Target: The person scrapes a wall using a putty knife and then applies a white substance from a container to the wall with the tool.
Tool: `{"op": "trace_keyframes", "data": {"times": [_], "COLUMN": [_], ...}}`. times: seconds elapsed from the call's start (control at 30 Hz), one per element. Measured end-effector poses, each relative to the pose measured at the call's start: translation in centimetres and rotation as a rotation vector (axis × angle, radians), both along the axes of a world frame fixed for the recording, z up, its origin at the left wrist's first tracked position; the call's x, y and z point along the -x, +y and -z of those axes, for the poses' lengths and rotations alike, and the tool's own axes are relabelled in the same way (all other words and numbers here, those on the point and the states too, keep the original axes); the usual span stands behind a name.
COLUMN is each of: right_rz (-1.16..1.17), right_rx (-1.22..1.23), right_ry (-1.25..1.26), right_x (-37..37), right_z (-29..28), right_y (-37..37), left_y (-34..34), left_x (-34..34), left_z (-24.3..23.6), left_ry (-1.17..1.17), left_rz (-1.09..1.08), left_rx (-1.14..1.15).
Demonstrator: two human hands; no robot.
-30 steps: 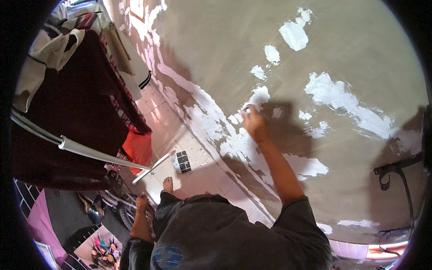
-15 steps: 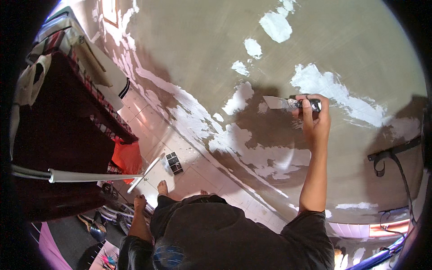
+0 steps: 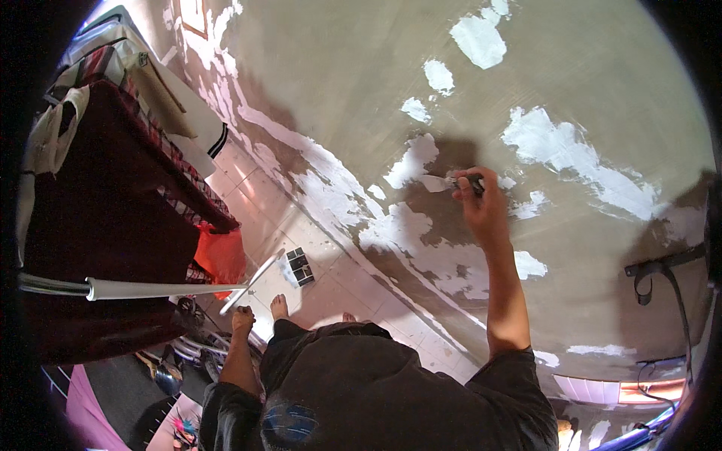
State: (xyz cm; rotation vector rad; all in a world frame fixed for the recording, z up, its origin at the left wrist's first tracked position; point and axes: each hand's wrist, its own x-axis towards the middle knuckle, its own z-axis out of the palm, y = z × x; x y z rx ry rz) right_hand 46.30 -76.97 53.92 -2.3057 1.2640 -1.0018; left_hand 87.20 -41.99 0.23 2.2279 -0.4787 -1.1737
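Observation:
My right hand (image 3: 481, 194) is closed round the dark handle of a putty knife (image 3: 435, 183), its blade pointing left against the grey-brown wall (image 3: 361, 90). The blade tip is close to a white filler patch (image 3: 412, 161), just below and right of it. Whether the blade presses on the wall I cannot tell. Other white patches (image 3: 556, 143) lie around, in streaks and blotches. My left hand (image 3: 243, 319) hangs low beside my body with its fingers curled; what they hold, if anything, is hidden. It is near the end of a white crossbar (image 3: 252, 284).
A clothes rack with a white pole (image 3: 165, 290) stands at left, hung with dark red cloth (image 3: 113, 225). A red bag (image 3: 220, 252) hangs beneath. On the pale tiled floor (image 3: 353, 278) lies a black-squared object (image 3: 299, 267). A black metal bracket (image 3: 662, 267) sticks out at right.
My right hand has moved left and slightly down with the putty knife, bringing its blade near the patch. A smaller white patch now shows where the hand was. The view has shifted slightly.

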Motion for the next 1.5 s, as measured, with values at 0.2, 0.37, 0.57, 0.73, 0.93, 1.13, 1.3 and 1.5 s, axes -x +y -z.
{"op": "trace_keyframes", "data": {"times": [0.2, 0.37, 0.57, 0.73, 0.93, 1.13, 1.3, 1.5], "right_rz": [-0.010, 0.003, -0.038, -0.070, -0.041, -0.017, -0.015, -0.080], "right_rx": [0.063, 0.032, 0.045, 0.052, 0.046, 0.100, 0.215, 0.166], "right_ry": [0.023, 0.122, 0.203, 0.021, 0.090, 0.086, 0.105, 0.092], "right_x": [-0.3, -1.6, -3.0, -2.7, -3.5, -4.5, -5.6, -5.5], "right_z": [0.5, 6.5, 14.1, 10.8, 11.0, 15.9, 18.7, 17.4], "right_y": [-0.3, -1.5, -2.6, -1.8, -2.6, -2.6, -3.2, -3.5], "left_y": [4.9, 7.1, 9.3, 7.8, 8.3, 7.3, 11.7, 15.1], "left_x": [-0.3, -0.8, -1.2, 0.3, -0.8, 1.1, 0.2, 0.5], "left_z": [0.4, 1.1, 4.1, 3.2, 0.6, -3.3, -1.6, 2.5], "left_ry": [-0.063, -0.247, -0.256, -0.236, -0.218, -0.288, -0.349, -0.216], "left_rz": [0.043, 0.148, 0.177, 0.102, -0.006, 0.100, 0.032, -0.008], "left_rx": [-0.054, -0.205, -0.021, -0.094, -0.082, -0.056, -0.242, -0.289]}}
